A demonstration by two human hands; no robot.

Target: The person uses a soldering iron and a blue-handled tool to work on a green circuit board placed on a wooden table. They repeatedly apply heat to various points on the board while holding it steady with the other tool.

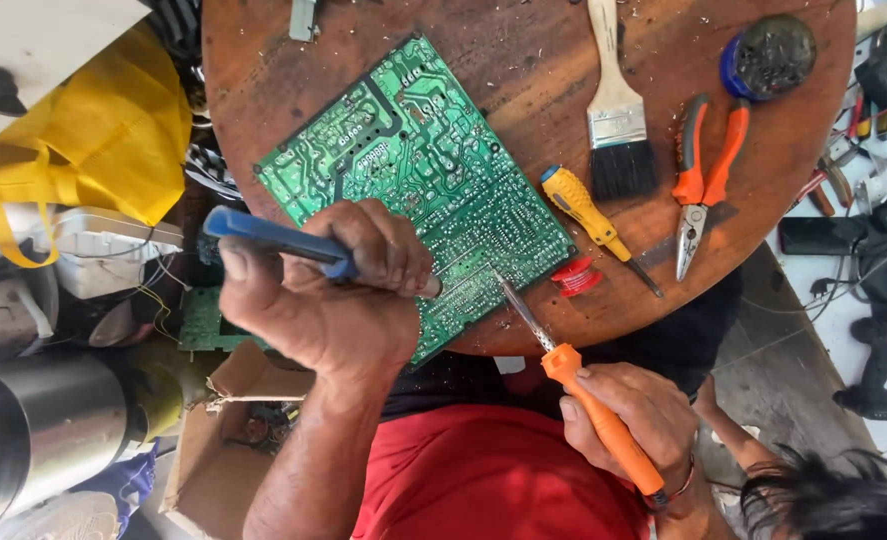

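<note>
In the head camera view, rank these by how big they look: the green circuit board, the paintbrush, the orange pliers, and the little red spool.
1. green circuit board
2. paintbrush and orange pliers: they look about alike, and the brush runs off the frame, so no ranking
3. red spool

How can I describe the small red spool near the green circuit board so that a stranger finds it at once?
Start from the round brown wooden table and find the large green circuit board on it. Just past the board's corner nearest the person lies the small red spool, beside the tip of the yellow-handled screwdriver. It is the only red, round thing there; its neighbours are long tools.
</note>
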